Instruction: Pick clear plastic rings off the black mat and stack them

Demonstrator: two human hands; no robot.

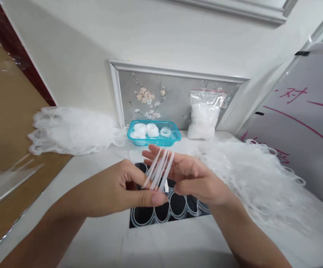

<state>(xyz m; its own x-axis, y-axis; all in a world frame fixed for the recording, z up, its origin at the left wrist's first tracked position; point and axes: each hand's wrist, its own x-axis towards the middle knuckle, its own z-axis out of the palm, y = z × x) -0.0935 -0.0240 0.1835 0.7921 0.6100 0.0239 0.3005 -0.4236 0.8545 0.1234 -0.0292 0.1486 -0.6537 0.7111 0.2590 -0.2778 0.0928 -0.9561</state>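
Observation:
Several thin white bands [159, 169] are stretched side by side between my two hands. My left hand [133, 188] is closed on their lower ends, its thumb lying along the front. The upper ends loop round the fingers of my right hand [186, 173], whose thumb stands apart below. Under the hands lies a black sheet [178, 204] with white rings on it. Behind them a blue basket [161, 141] holds several rolls of white rings [152, 130].
A heap of white rings [74, 130] lies at the left, another loose heap [256, 178] at the right. A clear zip bag [204, 117] of white material leans against the framed floral panel [172, 96]. A whiteboard [298, 111] with red writing stands at the right.

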